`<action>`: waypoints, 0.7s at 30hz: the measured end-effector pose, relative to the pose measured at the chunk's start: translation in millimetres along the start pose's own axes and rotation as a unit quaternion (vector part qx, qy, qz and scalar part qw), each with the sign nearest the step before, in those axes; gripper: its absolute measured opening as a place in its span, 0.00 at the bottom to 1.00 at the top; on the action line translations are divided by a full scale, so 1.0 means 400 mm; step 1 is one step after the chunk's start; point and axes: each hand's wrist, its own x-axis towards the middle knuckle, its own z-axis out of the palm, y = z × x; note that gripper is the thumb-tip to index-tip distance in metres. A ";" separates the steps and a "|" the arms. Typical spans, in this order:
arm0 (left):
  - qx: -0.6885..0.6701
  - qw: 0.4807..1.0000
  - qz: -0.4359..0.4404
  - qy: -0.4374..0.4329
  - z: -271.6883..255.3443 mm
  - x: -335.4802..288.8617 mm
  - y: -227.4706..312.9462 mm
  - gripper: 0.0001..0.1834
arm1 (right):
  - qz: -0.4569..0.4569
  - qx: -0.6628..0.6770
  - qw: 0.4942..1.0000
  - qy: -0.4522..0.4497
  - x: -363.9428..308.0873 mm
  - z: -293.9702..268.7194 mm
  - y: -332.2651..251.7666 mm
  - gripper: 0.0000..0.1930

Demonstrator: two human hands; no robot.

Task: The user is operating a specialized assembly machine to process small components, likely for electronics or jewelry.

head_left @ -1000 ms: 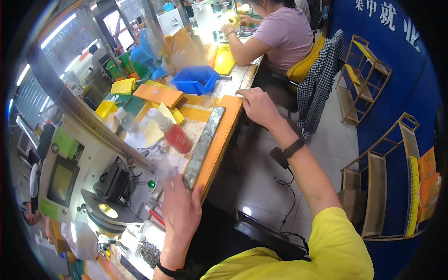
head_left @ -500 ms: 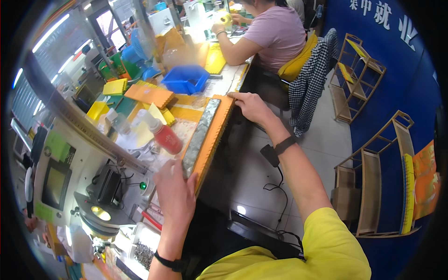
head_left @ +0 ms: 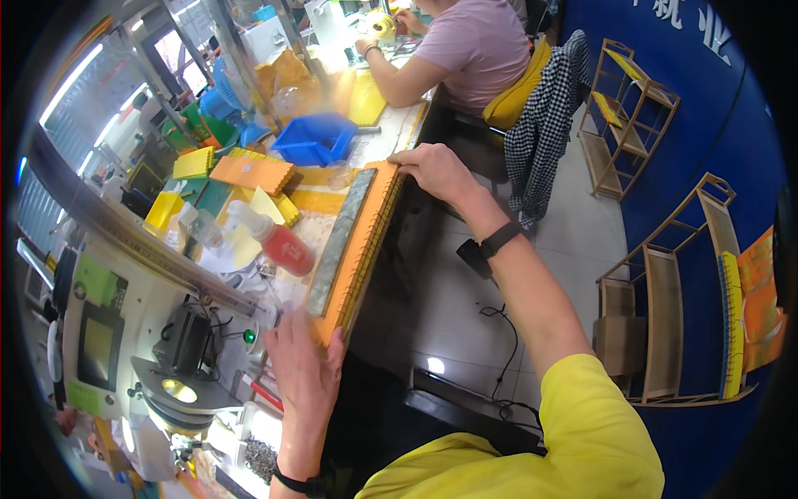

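Note:
A long orange board (head_left: 353, 274) with a toothed edge lies along the front edge of the workbench, with yellow teeth showing down its right side. A flat grey metal bar (head_left: 342, 241) rests on it lengthwise. My left hand (head_left: 303, 370) grips the board's near end, thumb on the right and fingers on the left. At the far end my right hand (head_left: 438, 175) pinches the corner between thumb and forefinger. A red bottle with a white pump top (head_left: 287, 248) stands left of the bar, close to my left fingers.
Beyond the bottle are a blue bin (head_left: 314, 140), another orange board (head_left: 252, 172) and yellow pieces (head_left: 194, 163). A machine with a lit lamp (head_left: 179, 389) stands at left. Across the bench sits a person in a pink shirt (head_left: 478, 54). Wooden racks (head_left: 662, 333) line the right wall.
The board has tilted so that more of its yellow toothed side shows. Both hands stay at its ends. The whole view has shifted slightly.

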 end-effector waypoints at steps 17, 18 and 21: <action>0.070 0.997 0.037 -0.001 0.010 0.005 0.024 0.28 | -0.015 -0.022 0.999 -0.038 -0.029 0.011 0.011 0.20; 0.072 0.997 0.036 -0.004 0.013 0.004 0.021 0.29 | -0.012 -0.022 0.999 -0.037 -0.031 0.012 0.014 0.20; 0.075 0.997 0.036 -0.010 0.019 0.002 0.016 0.29 | -0.017 -0.018 0.999 -0.031 -0.029 0.016 0.020 0.22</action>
